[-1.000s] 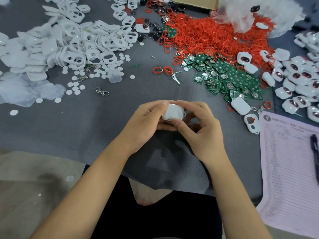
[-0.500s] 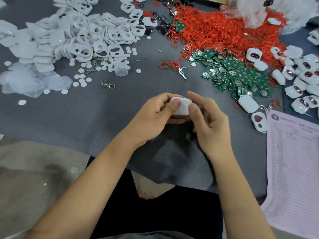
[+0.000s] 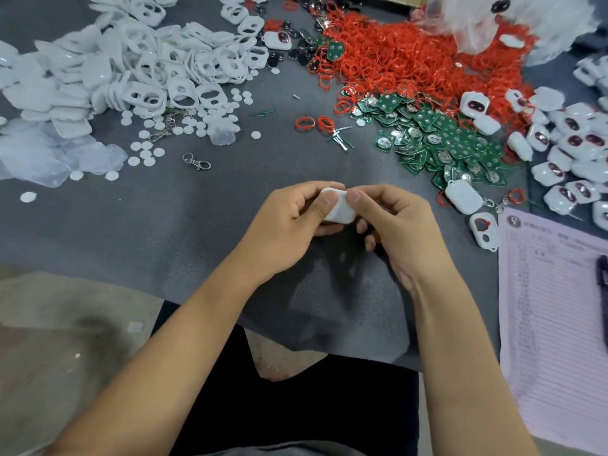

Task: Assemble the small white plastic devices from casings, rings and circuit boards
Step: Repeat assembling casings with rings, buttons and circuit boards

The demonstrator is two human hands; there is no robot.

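Note:
A small white plastic device (image 3: pixel 340 210) is held between both hands above the grey cloth. My left hand (image 3: pixel 289 225) grips its left side, thumb pressing on top. My right hand (image 3: pixel 394 225) pinches its right edge with thumb and fingers. Its smooth back faces up; the underside is hidden. White casings (image 3: pixel 158 70) are heaped at the far left. Red rings (image 3: pixel 404 57) pile at the far middle. Green circuit boards (image 3: pixel 441 139) lie right of centre.
Finished white devices (image 3: pixel 572 143) crowd the right edge. Two more (image 3: pixel 464 196) lie near a lined paper sheet (image 3: pixel 552 307) with a pen (image 3: pixel 603 281). A metal clasp (image 3: pixel 196 162), white discs (image 3: pixel 144 153) and a clear bag (image 3: pixel 513 18) are on the cloth.
Both hands have turned and squeezed the white device, shifting their thumbs along its top. The camera has tilted slightly.

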